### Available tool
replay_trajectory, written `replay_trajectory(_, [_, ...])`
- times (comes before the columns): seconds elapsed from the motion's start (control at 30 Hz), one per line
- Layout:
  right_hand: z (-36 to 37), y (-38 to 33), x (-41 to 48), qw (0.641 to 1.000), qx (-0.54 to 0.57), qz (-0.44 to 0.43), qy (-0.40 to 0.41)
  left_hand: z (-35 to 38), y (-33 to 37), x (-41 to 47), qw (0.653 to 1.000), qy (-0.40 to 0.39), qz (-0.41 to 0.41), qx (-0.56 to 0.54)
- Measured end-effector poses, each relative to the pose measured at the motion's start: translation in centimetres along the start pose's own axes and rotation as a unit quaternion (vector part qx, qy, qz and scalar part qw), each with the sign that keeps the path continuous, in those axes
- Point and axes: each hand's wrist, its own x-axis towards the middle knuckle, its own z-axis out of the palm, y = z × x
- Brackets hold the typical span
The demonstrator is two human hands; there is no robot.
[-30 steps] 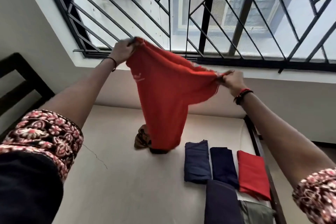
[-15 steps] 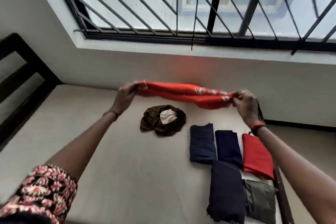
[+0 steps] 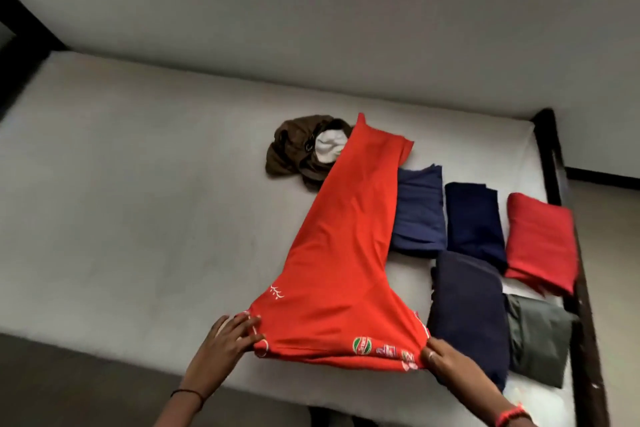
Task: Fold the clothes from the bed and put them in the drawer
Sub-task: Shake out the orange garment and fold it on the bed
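The work surface is a bed (image 3: 138,201) with a pale, bare mattress. A dark wooden frame (image 3: 550,149) runs along its right side. A plain grey wall (image 3: 311,28) stands directly behind the bed.

The orange garment (image 3: 346,253) lies flat on the mattress as a long, narrow panel. It runs diagonally from the near edge to the far centre. Its far end overlaps a crumpled brown garment (image 3: 291,152) with a white piece (image 3: 329,146) showing inside.

Five folded items lie to the right of the orange garment:
- a blue piece (image 3: 419,211), touching the orange edge;
- a dark navy piece (image 3: 472,222);
- a red piece (image 3: 540,243);
- a large navy piece (image 3: 467,315);
- an olive-grey piece (image 3: 536,340).

Both hands are at the near, wide end of the orange garment. The left hand (image 3: 228,340) rests on the near-left corner with its fingers almost straight. Whether the thumb pinches the cloth from beneath cannot be determined. The right hand (image 3: 441,357) grips the near-right corner, with the fabric bunched between thumb and curled fingers, just beside the large navy piece.
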Motion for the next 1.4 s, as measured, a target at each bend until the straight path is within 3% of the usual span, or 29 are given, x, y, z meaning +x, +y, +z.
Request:
replay_trajectory(0.07, [2.5,0.0,0.2,0.999,0.035,0.040,-0.005,3.6,-0.5,-0.3,0.999,-0.009,-0.035,0.002])
replay_trajectory(0.23, [5.3,0.1,1.6,1.000,-0.008,-0.021,0.004,8.9,-0.2,-1.7,0.989,-0.065,-0.120,-0.064])
replay_trajectory(0.33, [4.5,0.4,3.6,0.997,0.074,-0.009,0.025,9.7,0.0,-2.3,0.973,-0.101,-0.162,-0.131])
replay_trajectory(0.43, [1.5,1.5,6.2,0.990,0.134,0.005,0.047,10.8,-0.3,-2.9,0.965,-0.060,-0.195,-0.167])
replay_trajectory(0.6, [-6.5,0.7,11.4,0.955,0.297,-0.008,-0.021,12.9,-0.9,-3.8,0.948,-0.003,-0.228,-0.221])
replay_trajectory(0.67, [-8.8,0.3,14.5,0.951,0.310,-0.004,-0.021,13.4,-0.8,-3.8,0.941,0.025,-0.239,-0.240])
replay_trajectory(0.87, [-12.9,-1.6,25.0,0.972,0.234,0.031,-0.002,14.3,-0.1,-3.6,0.922,0.073,-0.266,-0.273])
replay_trajectory(1.07, [-11.9,-4.2,32.9,0.986,0.164,0.027,0.029,13.5,-0.2,-3.0,0.897,0.100,-0.289,-0.320])
replay_trajectory(1.23, [-10.1,-6.0,37.5,0.991,0.103,0.052,0.063,14.4,-0.6,-2.8,0.892,0.126,-0.288,-0.326])
replay_trajectory(1.4, [-7.7,-6.7,39.9,0.991,0.068,0.092,0.066,14.9,-1.2,-2.8,0.909,0.128,-0.258,-0.302])
